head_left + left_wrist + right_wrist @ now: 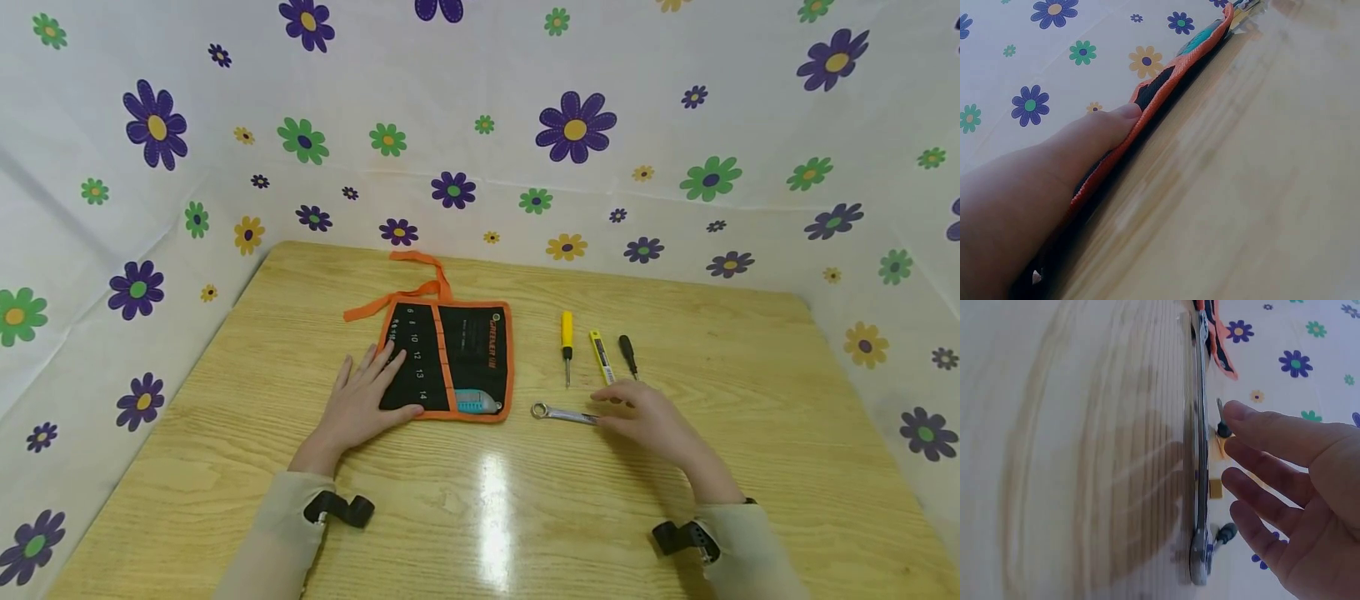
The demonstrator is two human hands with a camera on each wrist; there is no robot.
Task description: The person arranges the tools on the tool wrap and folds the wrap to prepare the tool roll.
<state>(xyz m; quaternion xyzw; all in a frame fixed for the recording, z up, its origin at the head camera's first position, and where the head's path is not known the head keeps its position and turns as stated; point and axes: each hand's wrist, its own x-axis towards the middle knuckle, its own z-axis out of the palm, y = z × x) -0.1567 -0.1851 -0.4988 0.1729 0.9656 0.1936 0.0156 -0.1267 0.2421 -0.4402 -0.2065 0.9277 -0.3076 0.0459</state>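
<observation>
My left hand (365,408) lies with fingers spread on the left part of a black tool pouch (472,342) with orange edging. In the left wrist view the thumb (1107,128) rests on the pouch's near edge. A teal-and-grey tool (477,402) sits in the pouch's lower right pocket. To the right, a silver wrench (566,414) lies on the table, ring end to the left. My right hand (648,421) is just over the wrench's right end, with loosely bent fingers. The right wrist view shows a gap between these fingers and the wrench (1202,456).
Beyond the wrench lie a yellow-handled screwdriver (567,337), a slim yellow tool with a pale marked section (601,357) and a small black-handled screwdriver (627,353). Orange ties (420,287) trail from the pouch's top. Flower-printed cloth (487,158) surrounds the wooden table (420,508) at the back and sides.
</observation>
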